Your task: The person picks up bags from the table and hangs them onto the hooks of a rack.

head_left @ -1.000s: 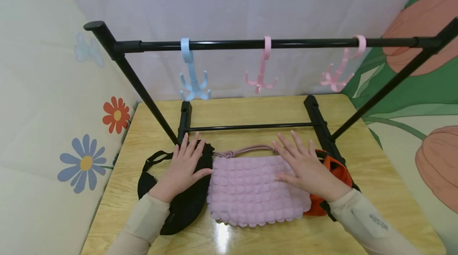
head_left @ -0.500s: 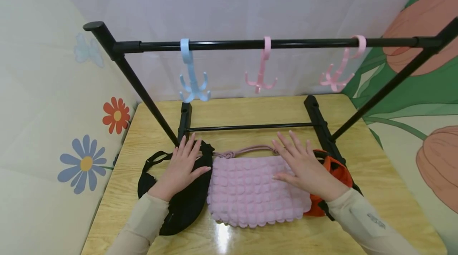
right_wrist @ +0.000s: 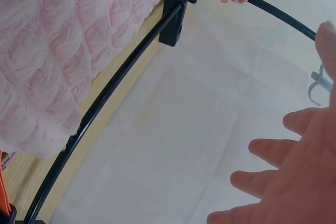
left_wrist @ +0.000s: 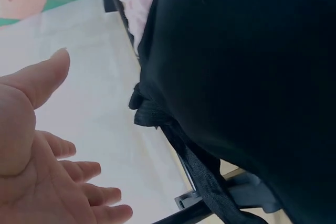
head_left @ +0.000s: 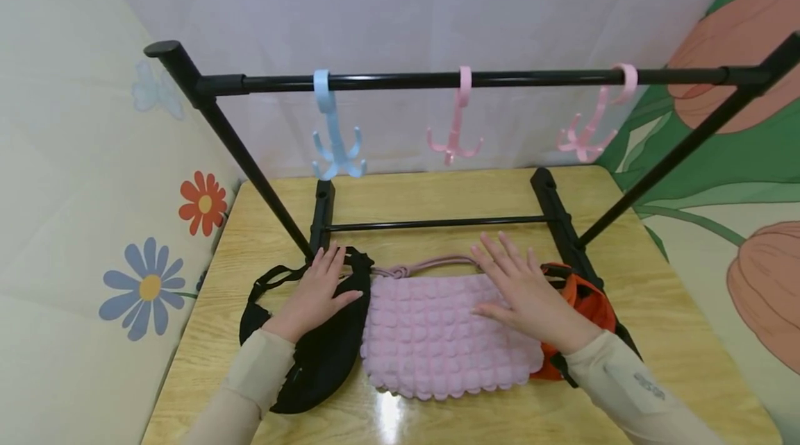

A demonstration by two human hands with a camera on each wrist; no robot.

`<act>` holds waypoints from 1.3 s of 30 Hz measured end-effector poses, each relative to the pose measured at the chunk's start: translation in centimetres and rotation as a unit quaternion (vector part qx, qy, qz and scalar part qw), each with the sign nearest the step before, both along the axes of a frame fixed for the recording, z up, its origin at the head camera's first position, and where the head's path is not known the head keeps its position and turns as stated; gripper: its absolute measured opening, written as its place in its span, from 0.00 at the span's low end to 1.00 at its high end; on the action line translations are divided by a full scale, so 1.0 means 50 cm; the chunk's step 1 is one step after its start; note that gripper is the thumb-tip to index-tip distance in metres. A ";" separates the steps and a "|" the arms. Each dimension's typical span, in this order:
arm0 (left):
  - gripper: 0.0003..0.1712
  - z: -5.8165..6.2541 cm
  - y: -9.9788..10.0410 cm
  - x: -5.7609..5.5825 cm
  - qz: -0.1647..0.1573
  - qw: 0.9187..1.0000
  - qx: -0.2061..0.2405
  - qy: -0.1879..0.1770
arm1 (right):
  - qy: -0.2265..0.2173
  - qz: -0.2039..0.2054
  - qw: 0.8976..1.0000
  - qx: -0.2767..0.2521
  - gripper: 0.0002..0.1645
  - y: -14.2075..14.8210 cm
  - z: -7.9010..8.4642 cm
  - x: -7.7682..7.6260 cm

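Three bags lie side by side on the wooden table [head_left: 437, 424]. A black waist bag [head_left: 319, 355] is on the left, a pink bubble-textured bag [head_left: 437, 341] in the middle, an orange bag [head_left: 590, 306] on the right, partly under the pink one. My left hand [head_left: 319, 289] hovers flat, fingers straight, just over the black bag [left_wrist: 252, 77]. My right hand [head_left: 521, 289] is spread over the pink bag's [right_wrist: 63, 45] upper right corner. Neither hand grips anything. The pink bag's cord handle [head_left: 431, 264] lies behind it.
A black rack [head_left: 475, 77] stands over the table's far half, its floor bar [head_left: 431, 223] just beyond the bags. A blue hook [head_left: 334, 132] and two pink hooks [head_left: 456, 122] [head_left: 594, 119] hang from the top rail. Padded floral walls close both sides.
Both hands have drifted slightly inward and toward me, still flat over the bags. The bags have not moved.
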State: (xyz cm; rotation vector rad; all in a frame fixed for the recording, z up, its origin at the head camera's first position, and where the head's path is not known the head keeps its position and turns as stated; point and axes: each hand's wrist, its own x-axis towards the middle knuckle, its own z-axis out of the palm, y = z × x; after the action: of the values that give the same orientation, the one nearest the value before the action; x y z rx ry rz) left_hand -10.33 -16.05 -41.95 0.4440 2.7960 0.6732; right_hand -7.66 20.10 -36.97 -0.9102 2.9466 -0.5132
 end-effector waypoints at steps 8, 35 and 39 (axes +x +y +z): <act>0.49 -0.006 -0.003 -0.011 0.003 1.000 -0.018 0.006 | -0.004 -0.003 1.000 0.005 0.52 -0.005 -0.005 0.000; 0.45 -0.047 -0.040 -0.026 0.117 0.988 -0.067 -0.077 | -0.036 -0.011 0.999 0.002 0.54 -0.021 -0.013 0.007; 0.46 -0.046 -0.044 -0.025 0.120 0.986 -0.072 -0.091 | -0.040 -0.012 0.999 0.001 0.53 -0.022 -0.012 0.009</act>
State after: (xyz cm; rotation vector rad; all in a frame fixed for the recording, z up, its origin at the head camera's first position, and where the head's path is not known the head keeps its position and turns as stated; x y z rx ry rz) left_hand -11.58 -18.26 -44.24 0.0150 2.7217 0.5220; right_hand -7.23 19.00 -37.60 -0.8353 2.8895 -0.5333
